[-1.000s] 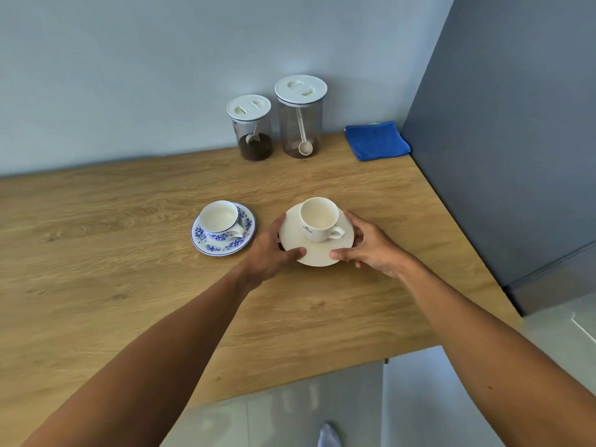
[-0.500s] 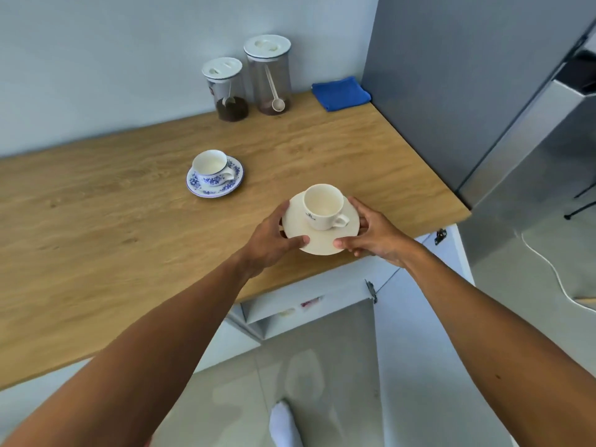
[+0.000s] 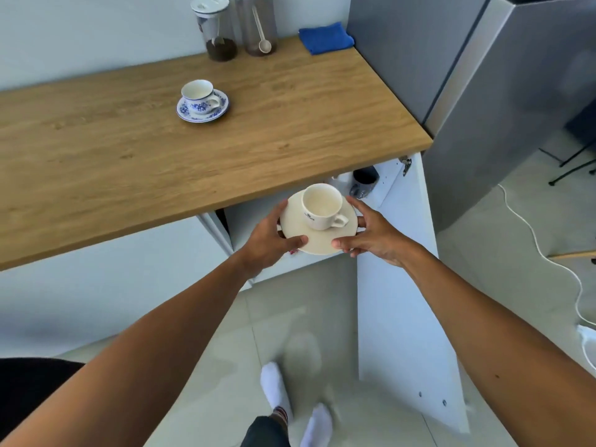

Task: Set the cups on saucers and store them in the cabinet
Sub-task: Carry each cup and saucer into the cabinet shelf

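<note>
Both hands, left hand [image 3: 269, 235] and right hand [image 3: 374, 232], grip the cream saucer [image 3: 317, 235] bearing the white cup [image 3: 322, 206] below the counter [image 3: 193, 150] edge, before the open cabinet [image 3: 371, 188]; storing step. Next, I judge: slide it level onto a shelf.

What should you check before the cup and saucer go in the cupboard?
1. Cup upright on the saucer: ok.
2. Left hand and right hand each grip the saucer's rim: ok.
3. Cupboard door open: ok.
4. Free space on the shelf: cannot tell; the counter hides most of it, and some dark things sit inside.
5. Cup empty, nothing to spill: ok.
6. Blue cup already on its saucer, ready for its turn: ok.
</note>
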A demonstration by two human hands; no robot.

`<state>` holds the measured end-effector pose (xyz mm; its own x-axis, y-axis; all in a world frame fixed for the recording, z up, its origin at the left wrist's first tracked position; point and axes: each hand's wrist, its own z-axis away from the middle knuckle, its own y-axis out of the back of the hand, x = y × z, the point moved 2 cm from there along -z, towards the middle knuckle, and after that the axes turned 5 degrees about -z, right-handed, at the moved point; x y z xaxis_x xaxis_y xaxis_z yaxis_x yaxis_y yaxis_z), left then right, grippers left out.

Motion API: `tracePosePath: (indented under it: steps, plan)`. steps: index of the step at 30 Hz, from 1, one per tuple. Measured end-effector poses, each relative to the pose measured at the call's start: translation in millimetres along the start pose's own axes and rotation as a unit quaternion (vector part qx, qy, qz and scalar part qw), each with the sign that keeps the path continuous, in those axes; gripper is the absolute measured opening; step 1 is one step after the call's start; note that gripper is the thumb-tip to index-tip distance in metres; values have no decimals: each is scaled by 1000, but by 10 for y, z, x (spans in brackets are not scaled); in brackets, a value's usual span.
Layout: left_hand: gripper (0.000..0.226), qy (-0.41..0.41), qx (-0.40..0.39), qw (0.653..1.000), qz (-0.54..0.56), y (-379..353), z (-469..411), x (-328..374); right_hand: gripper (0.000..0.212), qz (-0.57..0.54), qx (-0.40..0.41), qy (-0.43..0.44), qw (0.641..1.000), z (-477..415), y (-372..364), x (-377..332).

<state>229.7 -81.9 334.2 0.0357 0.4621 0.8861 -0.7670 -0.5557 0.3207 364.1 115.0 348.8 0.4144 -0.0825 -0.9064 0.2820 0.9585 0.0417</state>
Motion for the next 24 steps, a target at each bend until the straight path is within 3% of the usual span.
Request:
tracePosePath:
  steps: [13,21,24]
  plan:
    - [98,28,-29,999,-16,-220,-193,-871,116,-10,7,-53,999,-340,-152,855]
    - [90,17,-7,998,-64,-187,-1394,-1594,108,16,26,-14,999,-1528,-25,1393]
    - [80,-27,3,994,-102,-178,-1964,-1745,89,38,23,18,999,-2095,113,1534]
